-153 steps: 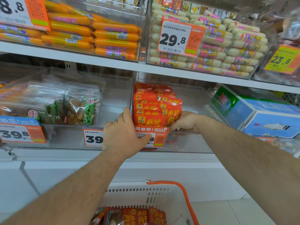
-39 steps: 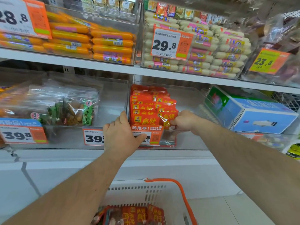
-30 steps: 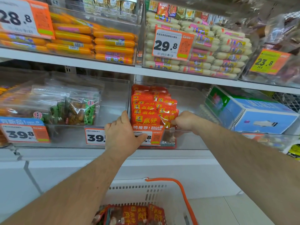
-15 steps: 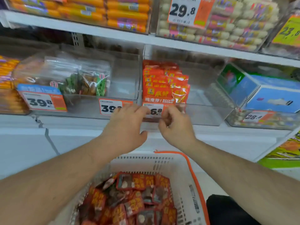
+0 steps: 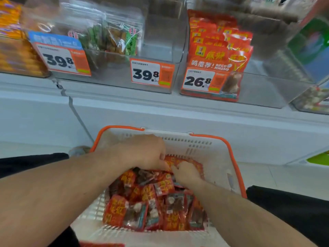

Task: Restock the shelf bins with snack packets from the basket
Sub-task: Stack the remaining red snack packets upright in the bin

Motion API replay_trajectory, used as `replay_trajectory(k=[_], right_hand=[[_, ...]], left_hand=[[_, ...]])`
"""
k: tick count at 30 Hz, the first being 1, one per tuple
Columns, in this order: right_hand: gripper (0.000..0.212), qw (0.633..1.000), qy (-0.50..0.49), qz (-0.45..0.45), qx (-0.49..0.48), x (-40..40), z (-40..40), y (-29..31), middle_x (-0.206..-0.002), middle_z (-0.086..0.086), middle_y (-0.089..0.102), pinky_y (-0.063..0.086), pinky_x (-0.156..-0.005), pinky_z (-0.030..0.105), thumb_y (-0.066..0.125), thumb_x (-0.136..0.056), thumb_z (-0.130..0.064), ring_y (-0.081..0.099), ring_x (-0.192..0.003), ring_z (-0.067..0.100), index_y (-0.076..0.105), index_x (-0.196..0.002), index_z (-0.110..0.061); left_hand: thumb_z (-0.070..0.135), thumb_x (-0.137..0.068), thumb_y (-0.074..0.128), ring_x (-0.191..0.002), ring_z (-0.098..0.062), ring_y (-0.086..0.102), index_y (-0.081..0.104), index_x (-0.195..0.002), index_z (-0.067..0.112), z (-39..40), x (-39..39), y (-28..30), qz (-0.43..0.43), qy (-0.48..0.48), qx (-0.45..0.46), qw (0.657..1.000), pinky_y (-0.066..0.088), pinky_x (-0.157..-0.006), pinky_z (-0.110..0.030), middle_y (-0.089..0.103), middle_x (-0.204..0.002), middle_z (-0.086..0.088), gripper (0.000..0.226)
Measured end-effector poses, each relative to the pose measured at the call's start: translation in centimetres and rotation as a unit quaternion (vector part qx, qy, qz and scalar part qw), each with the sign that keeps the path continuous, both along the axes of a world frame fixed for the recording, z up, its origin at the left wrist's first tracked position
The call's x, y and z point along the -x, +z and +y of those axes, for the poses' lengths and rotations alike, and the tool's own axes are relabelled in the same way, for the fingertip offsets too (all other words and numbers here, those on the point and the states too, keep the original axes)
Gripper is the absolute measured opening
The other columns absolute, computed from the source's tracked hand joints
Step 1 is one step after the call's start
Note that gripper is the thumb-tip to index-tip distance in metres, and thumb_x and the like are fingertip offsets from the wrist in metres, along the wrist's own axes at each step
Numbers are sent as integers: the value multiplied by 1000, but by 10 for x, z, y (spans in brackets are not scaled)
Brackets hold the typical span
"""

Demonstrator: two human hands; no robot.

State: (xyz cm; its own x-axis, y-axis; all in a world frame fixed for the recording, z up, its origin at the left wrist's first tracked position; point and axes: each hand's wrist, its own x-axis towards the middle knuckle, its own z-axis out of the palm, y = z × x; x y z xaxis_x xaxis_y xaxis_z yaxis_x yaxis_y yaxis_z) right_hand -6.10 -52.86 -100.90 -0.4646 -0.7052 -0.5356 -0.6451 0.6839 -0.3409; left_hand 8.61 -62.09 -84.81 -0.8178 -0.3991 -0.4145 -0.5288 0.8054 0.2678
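1. Judging by the bin [image 5: 263, 97] on the shelf, the restocking is partly done: red snack packets [image 5: 213, 56] stand in rows against its left side, behind the 26.8 price tag [image 5: 201, 81], while its right half looks bare.
2. Plenty is left. The white basket [image 5: 211, 148] with the orange rim holds a loose heap of the same red packets [image 5: 151, 207], so several more trips to the shelf seem needed.
3. Both hands are down in the basket, close together at the far end of the heap. The left hand [image 5: 142, 152] has its fingers curled down onto a packet [image 5: 173, 162] at the top of the pile; the right hand [image 5: 185, 173] is just beside it, fingertips on the same packet. Motion blur hides whether either hand has truly closed on it, so a firm grip cannot be told.
4. The neighbouring bin to the left holds clear bags of a green-labelled snack [image 5: 122, 38] and does not appear to be part of this load.
5. Compared with half a second earlier, the hands have left the front edge of the bin and dropped into the basket, and the view has tilted down, cutting off the upper shelf of sausages. The packets in the bin look unchanged.
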Motion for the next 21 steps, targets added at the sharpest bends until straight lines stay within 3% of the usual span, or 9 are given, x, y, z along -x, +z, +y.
replay_trajectory(k=[3,5,7,9,11,13,15,18,21], right_hand=[[26,996,-60,-54,-34,-6,5,-32,-91,7,63,47,-65,31,54,-87,-44,55,-76,22,61,-97,-21],[39,989,-96,-87,-65,-12,8,-42,-92,6,61,49,-65,34,56,-92,-36,54,-73,18,54,-123,-12],[31,975,-162,-133,-77,-19,10,-44,-90,7,61,51,-59,32,60,-92,-28,60,-73,19,55,-116,-9],[14,961,-213,-162,-72,-23,13,-48,-78,8,57,47,-55,30,63,-91,-20,57,-66,21,55,-89,-9],[23,958,-227,-167,-52,-24,13,-52,-73,3,51,46,-60,29,66,-89,-16,53,-68,19,48,-74,-17],[29,961,-210,-172,-47,-21,13,-49,-76,-4,48,49,-74,28,66,-88,-16,52,-73,14,44,-71,-24],[30,967,-187,-170,-43,-15,12,-38,-76,-7,46,50,-76,24,62,-91,-17,46,-65,6,42,-70,-27],[32,974,-144,-169,-44,4,7,-4,-73,-7,44,44,-49,10,53,-97,-15,42,-60,4,41,-69,-24],[26,995,-42,-80,-35,23,-4,45,-72,3,50,39,-48,22,47,-98,-17,54,-63,17,51,-73,-14]], left_hand=[[30,-95,54,-58,-17,49,59,-65,14,-2,3,-5,4,12,-6,1000,52,-69,-41,55,-64,-1,34],[19,-91,51,-82,-18,61,72,-90,20,-3,5,-6,0,23,-13,1000,53,-81,-41,68,-94,1,20],[18,-90,52,-101,-18,61,71,-110,27,-2,8,-4,-7,39,-24,999,52,-89,-39,67,-115,4,29],[20,-91,53,-99,-17,62,70,-112,27,-2,9,-3,-7,39,-36,999,53,-89,-39,67,-114,6,28],[21,-91,53,-96,-14,62,70,-111,27,-1,10,-3,-9,35,-43,998,54,-88,-38,68,-111,7,27],[22,-92,53,-96,-14,62,70,-113,27,1,10,-1,-10,33,-44,998,53,-88,-36,67,-111,7,27],[22,-92,52,-96,-14,61,69,-114,26,2,10,0,-9,34,-46,998,53,-87,-35,67,-110,7,28],[22,-91,52,-96,-16,62,69,-114,23,2,10,4,-11,36,-45,998,54,-87,-38,68,-108,4,28],[24,-92,54,-106,-18,60,65,-119,24,2,10,8,-1,53,-51,997,51,-92,-38,66,-117,3,29]])
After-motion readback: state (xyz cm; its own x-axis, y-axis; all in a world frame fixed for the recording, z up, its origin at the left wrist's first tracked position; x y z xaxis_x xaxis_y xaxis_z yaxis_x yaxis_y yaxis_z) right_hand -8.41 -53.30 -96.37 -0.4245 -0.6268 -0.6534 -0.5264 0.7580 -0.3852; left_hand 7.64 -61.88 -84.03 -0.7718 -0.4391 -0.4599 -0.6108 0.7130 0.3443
